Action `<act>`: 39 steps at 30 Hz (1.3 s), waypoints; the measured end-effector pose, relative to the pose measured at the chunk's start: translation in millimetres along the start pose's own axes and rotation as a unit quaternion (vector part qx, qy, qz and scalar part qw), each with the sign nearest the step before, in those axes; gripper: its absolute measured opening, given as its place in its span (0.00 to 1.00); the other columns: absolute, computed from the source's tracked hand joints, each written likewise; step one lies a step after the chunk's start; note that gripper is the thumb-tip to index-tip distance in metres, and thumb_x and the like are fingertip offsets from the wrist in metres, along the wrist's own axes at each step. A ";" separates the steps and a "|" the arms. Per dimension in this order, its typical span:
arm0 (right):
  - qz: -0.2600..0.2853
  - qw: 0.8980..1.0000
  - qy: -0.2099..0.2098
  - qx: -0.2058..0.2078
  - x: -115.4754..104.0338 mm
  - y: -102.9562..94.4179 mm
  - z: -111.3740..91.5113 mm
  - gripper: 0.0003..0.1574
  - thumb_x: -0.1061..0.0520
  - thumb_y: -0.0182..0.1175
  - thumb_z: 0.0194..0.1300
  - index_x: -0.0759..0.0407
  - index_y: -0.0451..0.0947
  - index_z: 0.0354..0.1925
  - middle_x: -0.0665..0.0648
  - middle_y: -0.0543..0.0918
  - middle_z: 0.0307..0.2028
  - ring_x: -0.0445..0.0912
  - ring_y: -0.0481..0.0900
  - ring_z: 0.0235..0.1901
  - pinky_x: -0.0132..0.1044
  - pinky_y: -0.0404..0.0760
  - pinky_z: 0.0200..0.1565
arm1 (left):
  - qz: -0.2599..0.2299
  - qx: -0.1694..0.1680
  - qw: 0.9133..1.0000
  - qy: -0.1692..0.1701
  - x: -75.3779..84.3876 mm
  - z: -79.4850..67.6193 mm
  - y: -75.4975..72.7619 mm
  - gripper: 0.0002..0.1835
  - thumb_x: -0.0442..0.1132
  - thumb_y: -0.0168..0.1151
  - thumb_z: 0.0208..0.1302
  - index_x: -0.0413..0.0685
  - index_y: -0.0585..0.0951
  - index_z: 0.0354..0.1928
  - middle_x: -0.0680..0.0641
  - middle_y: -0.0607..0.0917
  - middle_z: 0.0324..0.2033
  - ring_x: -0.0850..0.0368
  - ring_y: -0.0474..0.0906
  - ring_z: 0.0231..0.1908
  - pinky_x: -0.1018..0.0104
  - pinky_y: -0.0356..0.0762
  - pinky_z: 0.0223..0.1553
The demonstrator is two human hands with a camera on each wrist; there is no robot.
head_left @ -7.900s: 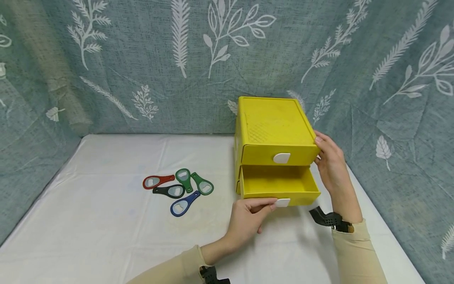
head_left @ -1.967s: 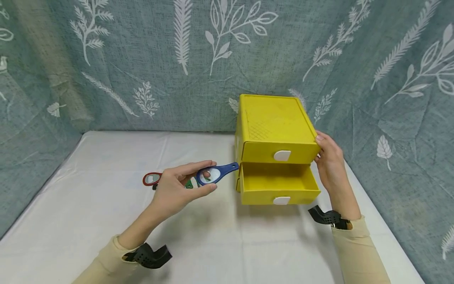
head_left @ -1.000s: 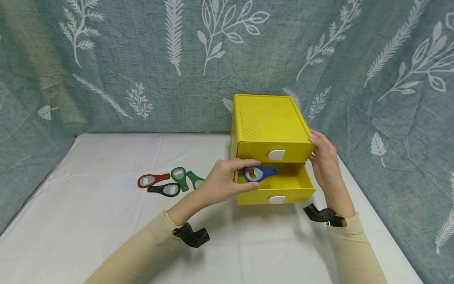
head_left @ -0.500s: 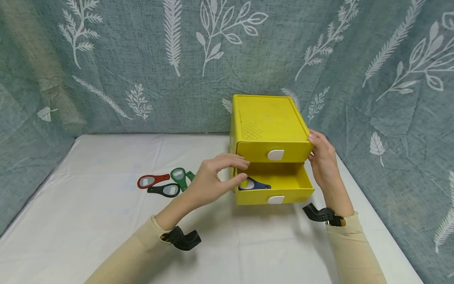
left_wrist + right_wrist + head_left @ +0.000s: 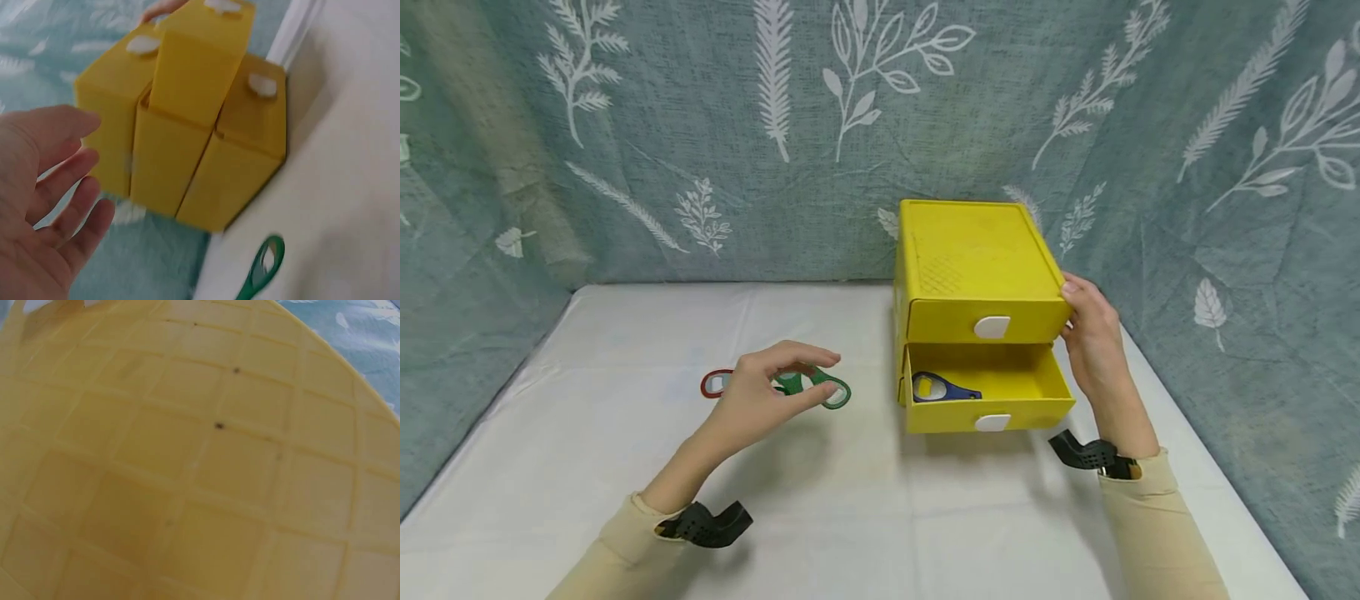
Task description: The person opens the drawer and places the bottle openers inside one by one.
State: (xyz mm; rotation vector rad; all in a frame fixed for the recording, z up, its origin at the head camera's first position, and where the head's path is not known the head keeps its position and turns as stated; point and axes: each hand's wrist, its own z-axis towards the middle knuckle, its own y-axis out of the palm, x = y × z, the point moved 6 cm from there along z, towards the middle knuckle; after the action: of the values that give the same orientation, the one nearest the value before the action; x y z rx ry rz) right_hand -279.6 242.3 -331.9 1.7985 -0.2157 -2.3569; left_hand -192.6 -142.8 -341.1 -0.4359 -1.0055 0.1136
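My left hand [image 5: 756,396] hovers over the bottle openers on the white table, thumb and fingers apart with nothing between them. A green bottle opener [image 5: 840,401] shows just past its fingertips, and a second green one [image 5: 790,383] shows between thumb and finger. The red bottle opener [image 5: 709,384] is partly covered by the hand; the black one is hidden. A blue bottle opener [image 5: 958,392] lies in the pulled-out middle drawer [image 5: 1030,410] of a yellow cabinet [image 5: 981,250]. My right hand [image 5: 1095,337] rests its fingers against the cabinet's right side.
The left wrist view shows three stacked drawers with white tabs, the lowest drawer [image 5: 253,119] pushed in beneath the middle one. White cloth [image 5: 865,517] covers the table. A green patterned curtain [image 5: 715,125] hangs behind and at both sides.
My left hand carried the blue bottle opener from the table into the drawer, let go of it there, and moved back left over the other bottle openers. The right hand stayed at the cabinet.
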 end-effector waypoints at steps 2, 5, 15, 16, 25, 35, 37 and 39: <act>0.000 1.000 -0.002 0.000 -1.1 -0.2 0.1 0.22 0.51 0.56 0.72 0.58 0.75 0.60 0.57 0.75 0.54 0.49 0.72 0.52 0.41 0.68 0.54 | -0.018 0.002 0.999 -0.044 -8.0 -9.4 -10.1 0.15 0.36 0.74 0.58 0.55 0.85 0.48 0.55 0.84 0.48 0.56 0.82 0.42 0.62 0.79 0.46; 0.006 1.000 -0.004 -0.003 -1.7 0.6 0.4 0.21 0.52 0.56 0.72 0.58 0.75 0.59 0.57 0.76 0.53 0.49 0.72 0.51 0.41 0.69 0.53 | -0.024 0.012 0.997 -0.079 -16.1 -22.3 -24.2 0.16 0.37 0.73 0.59 0.54 0.85 0.49 0.53 0.84 0.49 0.54 0.82 0.43 0.62 0.81 0.43; 0.015 1.000 -0.007 0.001 -4.3 -0.8 2.5 0.20 0.52 0.56 0.72 0.58 0.76 0.58 0.56 0.77 0.51 0.48 0.73 0.49 0.40 0.71 0.51 | -0.005 0.063 0.987 -0.146 -58.5 -52.4 -57.3 0.14 0.39 0.71 0.61 0.45 0.85 0.49 0.45 0.85 0.49 0.53 0.83 0.45 0.68 0.79 0.43; 0.014 1.000 -0.008 0.002 -4.2 -1.0 2.8 0.20 0.52 0.55 0.72 0.58 0.76 0.58 0.56 0.77 0.50 0.48 0.73 0.49 0.40 0.71 0.51 | 0.003 0.065 0.986 -0.153 -64.0 -54.7 -60.1 0.15 0.40 0.71 0.62 0.44 0.85 0.49 0.45 0.85 0.49 0.55 0.82 0.46 0.69 0.79 0.43; 0.001 1.000 -0.006 0.000 -1.3 1.8 0.2 0.21 0.51 0.56 0.72 0.57 0.75 0.59 0.56 0.76 0.53 0.48 0.73 0.50 0.40 0.70 0.53 | 0.047 0.065 0.970 -0.231 -99.0 -78.3 -80.9 0.21 0.45 0.71 0.62 0.44 0.84 0.53 0.46 0.83 0.53 0.63 0.81 0.46 0.75 0.75 0.44; 0.011 1.000 -0.013 0.004 -0.6 4.1 -0.7 0.19 0.52 0.56 0.72 0.57 0.76 0.57 0.57 0.77 0.51 0.48 0.73 0.49 0.40 0.70 0.51 | 0.060 0.065 0.964 -0.252 -108.3 -85.2 -86.7 0.24 0.50 0.71 0.61 0.47 0.83 0.56 0.53 0.84 0.52 0.69 0.75 0.53 0.78 0.68 0.50; 0.011 1.000 -0.014 0.006 -0.5 3.6 -1.2 0.19 0.52 0.56 0.72 0.57 0.76 0.57 0.57 0.77 0.50 0.48 0.73 0.49 0.39 0.70 0.51 | 0.060 0.064 0.964 -0.251 -109.3 -85.0 -86.7 0.24 0.49 0.71 0.61 0.47 0.83 0.57 0.52 0.84 0.53 0.71 0.74 0.54 0.78 0.68 0.51; 0.010 1.000 -0.015 0.008 -0.2 2.5 -1.5 0.20 0.52 0.56 0.72 0.58 0.76 0.58 0.57 0.77 0.51 0.48 0.73 0.49 0.39 0.70 0.51 | 0.062 0.065 0.965 -0.247 -110.2 -84.5 -86.2 0.24 0.49 0.71 0.61 0.46 0.82 0.57 0.51 0.84 0.53 0.72 0.73 0.54 0.78 0.67 0.51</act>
State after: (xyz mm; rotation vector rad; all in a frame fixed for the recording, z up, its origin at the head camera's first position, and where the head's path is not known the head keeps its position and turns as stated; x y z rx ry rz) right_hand -278.0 239.9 -331.6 1.7595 -0.2570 -2.3771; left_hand -190.3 -278.5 -432.2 -0.3557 -1.4513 0.4141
